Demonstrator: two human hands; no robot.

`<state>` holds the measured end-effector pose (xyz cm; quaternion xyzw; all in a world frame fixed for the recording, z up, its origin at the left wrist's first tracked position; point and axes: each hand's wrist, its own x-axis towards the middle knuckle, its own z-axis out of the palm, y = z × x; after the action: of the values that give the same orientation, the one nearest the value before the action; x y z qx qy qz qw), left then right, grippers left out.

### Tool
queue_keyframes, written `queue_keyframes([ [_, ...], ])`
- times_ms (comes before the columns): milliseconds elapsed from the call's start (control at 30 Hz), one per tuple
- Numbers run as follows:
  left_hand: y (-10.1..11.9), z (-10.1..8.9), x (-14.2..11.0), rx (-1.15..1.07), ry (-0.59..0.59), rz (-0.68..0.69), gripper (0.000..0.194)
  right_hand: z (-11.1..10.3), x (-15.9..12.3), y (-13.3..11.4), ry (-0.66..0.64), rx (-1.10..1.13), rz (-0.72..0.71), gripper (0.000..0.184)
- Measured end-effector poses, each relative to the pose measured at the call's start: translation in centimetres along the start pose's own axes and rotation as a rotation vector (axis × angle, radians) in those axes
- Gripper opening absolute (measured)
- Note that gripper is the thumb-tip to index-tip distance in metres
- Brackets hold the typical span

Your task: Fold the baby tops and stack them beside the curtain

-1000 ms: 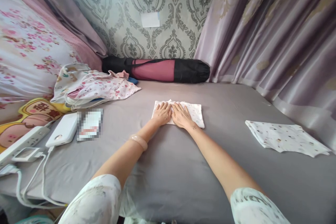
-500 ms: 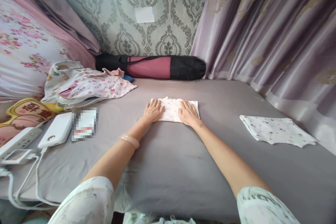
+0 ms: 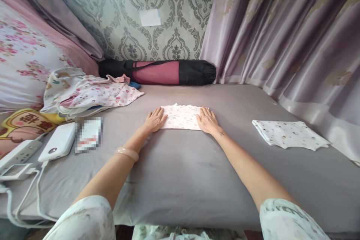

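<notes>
A small folded white garment with a faint print lies flat on the grey sheet in front of me. At its left end rests my left hand, palm down with the fingers stretched out. My right hand lies flat on the right end of the same garment, fingers extended. Neither hand grips anything. The middle of the cloth shows between them. Off to the right is another folded white garment with small dark and brown spots.
Loose printed clothes are heaped at the back left. Behind stands a black and pink rolled bag along the wall. On the left lie a white power bank, a power strip, cables and a blurred packet. Curtains hang right.
Both hands have slid outward over the garment, the left one toward its left edge and the right one toward its right edge, uncovering more cloth. The view has shifted slightly.
</notes>
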<state>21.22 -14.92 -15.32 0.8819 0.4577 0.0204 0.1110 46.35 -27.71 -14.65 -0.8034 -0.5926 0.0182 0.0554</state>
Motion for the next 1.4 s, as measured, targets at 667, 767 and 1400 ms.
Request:
queue_keyframes([
  [667,2.0,-0.2,0.5,0.047,0.024,0.046,0.059,0.3,0.7,-0.7,0.006,-0.004,-0.01,0.059],
  [767,2.8,-0.5,0.7,0.086,0.063,0.032,0.061,-0.2,1.0,-1.3,0.03,-0.003,-0.024,0.059],
  [1400,4.9,-0.1,1.2,0.105,0.154,0.104,0.057,-0.2,1.4,-3.6,0.039,0.058,-0.078,0.056],
])
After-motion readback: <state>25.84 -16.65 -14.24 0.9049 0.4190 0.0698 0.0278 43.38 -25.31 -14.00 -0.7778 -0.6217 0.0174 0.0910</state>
